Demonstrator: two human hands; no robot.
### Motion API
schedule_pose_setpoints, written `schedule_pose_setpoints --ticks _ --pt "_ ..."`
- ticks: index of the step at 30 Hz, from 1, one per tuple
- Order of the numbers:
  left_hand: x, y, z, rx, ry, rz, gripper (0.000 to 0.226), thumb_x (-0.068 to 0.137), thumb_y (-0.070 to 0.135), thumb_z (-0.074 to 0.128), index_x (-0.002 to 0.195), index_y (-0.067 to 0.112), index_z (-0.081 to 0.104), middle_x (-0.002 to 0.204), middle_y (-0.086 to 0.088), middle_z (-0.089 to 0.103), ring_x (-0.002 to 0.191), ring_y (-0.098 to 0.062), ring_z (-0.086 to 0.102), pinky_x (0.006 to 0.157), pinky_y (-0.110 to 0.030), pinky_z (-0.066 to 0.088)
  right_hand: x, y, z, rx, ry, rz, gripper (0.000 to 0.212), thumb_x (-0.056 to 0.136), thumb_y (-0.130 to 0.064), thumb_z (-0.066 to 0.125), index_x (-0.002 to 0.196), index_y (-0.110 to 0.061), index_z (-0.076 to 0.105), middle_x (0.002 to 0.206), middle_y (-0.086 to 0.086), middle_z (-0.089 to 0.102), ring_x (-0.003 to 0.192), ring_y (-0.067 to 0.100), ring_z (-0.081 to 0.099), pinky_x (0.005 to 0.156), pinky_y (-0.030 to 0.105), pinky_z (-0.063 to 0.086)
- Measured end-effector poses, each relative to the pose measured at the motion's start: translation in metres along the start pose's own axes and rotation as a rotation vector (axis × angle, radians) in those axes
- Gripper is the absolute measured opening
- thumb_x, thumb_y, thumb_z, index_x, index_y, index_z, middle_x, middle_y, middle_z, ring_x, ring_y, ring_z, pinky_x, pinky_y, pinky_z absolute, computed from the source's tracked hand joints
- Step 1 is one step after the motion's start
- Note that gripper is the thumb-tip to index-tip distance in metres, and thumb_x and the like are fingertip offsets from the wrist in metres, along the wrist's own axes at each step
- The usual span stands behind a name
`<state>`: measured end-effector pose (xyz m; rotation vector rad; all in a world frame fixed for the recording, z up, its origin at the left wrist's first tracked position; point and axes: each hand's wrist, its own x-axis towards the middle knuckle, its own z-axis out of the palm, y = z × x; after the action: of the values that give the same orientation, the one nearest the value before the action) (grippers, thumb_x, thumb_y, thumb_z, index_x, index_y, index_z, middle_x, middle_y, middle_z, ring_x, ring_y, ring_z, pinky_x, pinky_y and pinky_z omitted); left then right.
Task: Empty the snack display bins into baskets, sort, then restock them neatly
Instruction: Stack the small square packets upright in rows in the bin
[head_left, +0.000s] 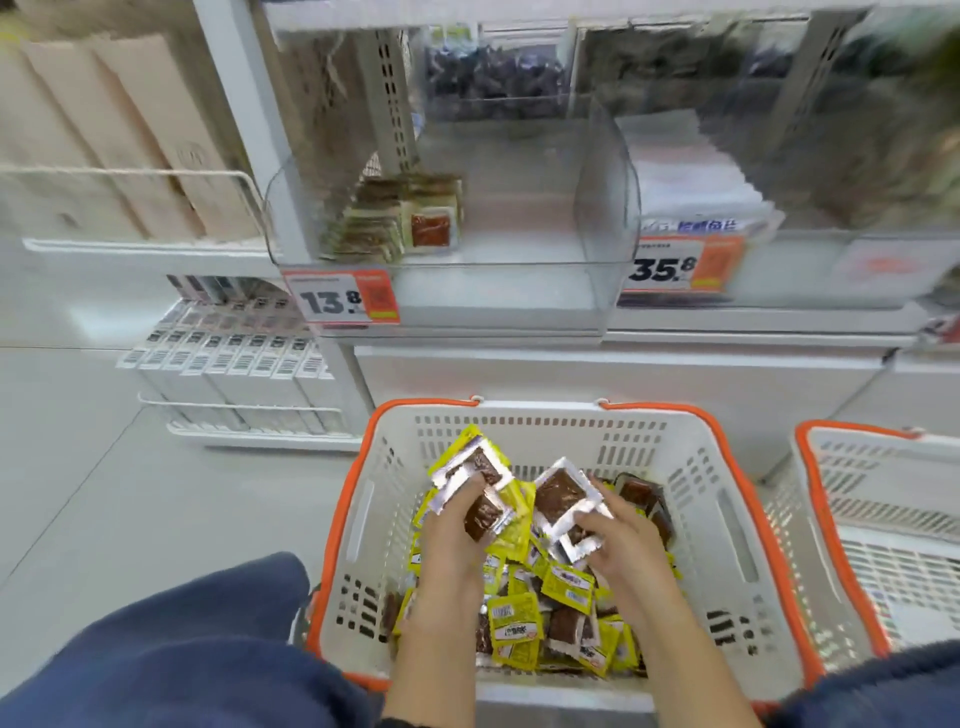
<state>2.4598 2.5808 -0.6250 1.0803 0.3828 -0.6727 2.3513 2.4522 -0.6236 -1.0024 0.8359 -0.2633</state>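
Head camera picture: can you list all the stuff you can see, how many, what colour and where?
Basket: one, white with orange rim, on the floor, centre.
Second basket: one, same colours, right edge.
Snack packets: many, yellow and brown, loose in the centre basket.
Clear bin: one, on the shelf, a small packet stack at its left end.
Price tags: two, white and orange, on the bin fronts.
White boxes: a row, lower left shelf.
Left hand: holds packets.
Right hand: holds packets.

Head camera looks forward and down, close over the basket (524, 415).
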Motion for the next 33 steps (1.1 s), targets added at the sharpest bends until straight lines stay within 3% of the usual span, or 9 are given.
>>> schedule_pose_setpoints --ticks 5,8,13,15,20,25,28,31,33 --pt "-0.016 -0.003 -0.004 0.028 -0.069 -0.093 0.03 0.085 0.021 0.07 0.112 0.007 0.071 0.108 -0.015 0.071 0.108 -0.028 0.063 0.097 -0.044 0.05 -0.018 -0.003 -0.007 -0.151 0.007 -0.078 0.032 0.081 -0.005 0.069 0.109 -0.02 0.068 0.104 0.01 0.066 0.084 0.025 0.057 0.063 0.029 0.046" --pt "-0.027 -0.008 -0.003 0.136 -0.151 -0.087 0.029 0.086 0.017 0.068 0.114 0.008 0.067 0.089 -0.005 0.073 0.088 -0.018 0.065 0.077 -0.031 0.049 -0.026 -0.008 -0.004 -0.199 0.007 -0.141 0.036 0.082 -0.004 0.069 0.1 -0.035 0.064 0.104 -0.009 0.066 0.08 0.018 0.062 0.071 0.031 0.048" --pt "-0.036 -0.007 -0.003 0.183 -0.126 -0.018 0.043 0.085 0.019 0.07 0.126 0.008 0.06 0.088 -0.003 0.073 0.081 -0.013 0.066 0.063 -0.024 0.049 -0.027 -0.003 0.008 0.071 0.016 -0.082 0.037 0.087 0.002 0.063 0.12 -0.013 0.057 0.102 0.009 0.06 0.052 0.014 0.056 0.066 0.031 0.044" --pt "-0.036 -0.007 -0.003 0.223 -0.131 0.01 0.051 0.081 0.023 0.075 0.127 0.009 0.059 0.088 -0.002 0.074 0.081 -0.014 0.067 0.063 -0.025 0.049 -0.028 -0.002 0.013 0.156 -0.039 -0.061 0.036 0.088 -0.001 0.063 0.121 -0.01 0.055 0.109 0.008 0.057 0.069 0.013 0.056 0.061 0.025 0.039" --pt "-0.037 -0.008 0.0 0.333 -0.216 0.026 0.068 0.067 0.039 0.082 0.127 0.016 0.059 0.104 -0.005 0.074 0.097 -0.019 0.068 0.071 -0.03 0.049 -0.027 0.0 0.018 0.179 -0.087 -0.04 0.062 0.079 -0.023 0.077 0.135 -0.012 0.05 0.138 -0.002 0.051 0.133 0.024 0.044 0.101 0.042 0.037" --pt "-0.041 -0.007 0.005 0.274 -0.224 -0.011 0.045 0.078 0.029 0.074 0.118 0.01 0.067 0.093 -0.002 0.074 0.083 -0.013 0.067 0.064 -0.026 0.048 -0.026 0.005 0.01 0.09 0.069 -0.123 0.044 0.086 -0.029 0.07 0.126 -0.015 0.059 0.134 0.006 0.056 0.125 0.021 0.052 0.102 0.049 0.043" --pt "-0.037 -0.007 0.002 0.309 -0.197 0.002 0.064 0.066 0.035 0.082 0.122 0.01 0.063 0.101 -0.004 0.073 0.09 -0.016 0.067 0.066 -0.028 0.048 -0.026 -0.001 0.006 -0.022 0.126 -0.197 0.03 0.091 -0.023 0.063 0.12 -0.015 0.06 0.128 0.013 0.051 0.113 0.02 0.055 0.087 0.04 0.05" --pt "-0.038 -0.003 -0.001 0.397 -0.207 0.055 0.088 0.055 0.047 0.087 0.132 0.018 0.055 0.12 -0.002 0.067 0.104 -0.017 0.065 0.066 -0.027 0.05 -0.027 -0.008 0.002 -0.101 0.139 -0.244 0.045 0.095 -0.015 0.057 0.138 -0.024 0.049 0.134 0.0 0.047 0.129 0.021 0.045 0.102 0.049 0.044" --pt "-0.038 -0.002 -0.002 0.453 -0.226 0.1 0.071 0.064 0.043 0.084 0.127 0.024 0.057 0.121 0.0 0.066 0.106 -0.016 0.064 0.067 -0.027 0.05 -0.029 -0.013 0.002 -0.153 0.139 -0.277 0.045 0.096 -0.01 0.051 0.137 -0.03 0.048 0.136 -0.002 0.05 0.126 0.022 0.048 0.105 0.052 0.042"
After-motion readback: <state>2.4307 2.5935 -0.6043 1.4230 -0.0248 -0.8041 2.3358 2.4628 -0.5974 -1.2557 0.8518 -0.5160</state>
